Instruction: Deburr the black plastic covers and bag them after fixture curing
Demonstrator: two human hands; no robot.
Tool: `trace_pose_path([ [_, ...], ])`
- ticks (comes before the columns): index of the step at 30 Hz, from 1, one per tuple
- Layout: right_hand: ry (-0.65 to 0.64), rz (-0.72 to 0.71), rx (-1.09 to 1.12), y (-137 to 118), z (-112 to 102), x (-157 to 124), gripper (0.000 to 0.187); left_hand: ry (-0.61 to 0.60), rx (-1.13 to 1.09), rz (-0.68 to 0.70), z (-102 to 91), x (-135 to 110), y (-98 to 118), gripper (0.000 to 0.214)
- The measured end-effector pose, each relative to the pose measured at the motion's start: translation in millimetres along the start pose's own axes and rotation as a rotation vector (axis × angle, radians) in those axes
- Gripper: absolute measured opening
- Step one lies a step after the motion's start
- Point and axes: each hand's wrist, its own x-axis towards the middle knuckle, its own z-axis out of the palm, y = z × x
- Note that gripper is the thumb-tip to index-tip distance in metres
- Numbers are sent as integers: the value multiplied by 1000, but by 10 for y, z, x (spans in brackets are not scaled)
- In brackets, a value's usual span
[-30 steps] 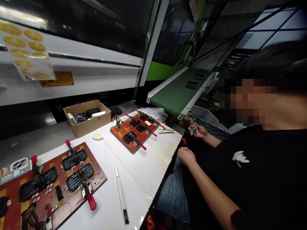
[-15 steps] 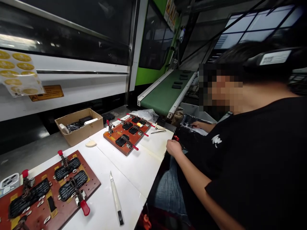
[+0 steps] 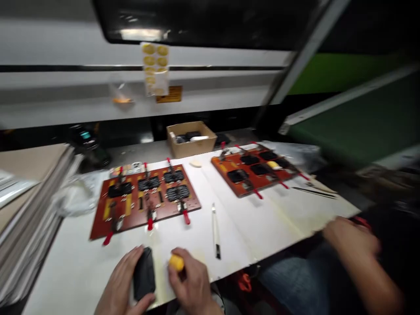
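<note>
Left hand [image 3: 121,280] with its grip closed on a black piece [image 3: 145,275] at the counter's [image 3: 239,249] near edge; right hand [image 3: 195,282], clasping a yellow object [image 3: 177,262]. Other black parts [image 3: 173,195] sit in the nearer board [image 3: 134,222]; the held one's completeness is indistinct.

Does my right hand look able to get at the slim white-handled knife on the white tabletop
Probably yes: the slim white-handled knife lies near your right hand, with only white tabletop showing between, though its grip on the small rounded yellow object may need freeing first.

Black slab [image 3: 144,274] near yellow piece [image 3: 176,262], handheld
</note>
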Motion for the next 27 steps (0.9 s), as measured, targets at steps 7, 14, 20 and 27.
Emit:
trace_pose_path([
  [7,-470,22,37,-304,189,143,24,-97,79,48,49,-143,-114,94],
  [14,-726,-16,-162,-442,295,101,40,-116,48,-4,58,-94,-96,99],
  [20,-609,80,-204,-506,522,93,22,-125,35,-1,62,-99,-102,98],
  [27,-683,87,-171,-473,226,67,12,-150,0,-32,51,-102,-123,99],
])
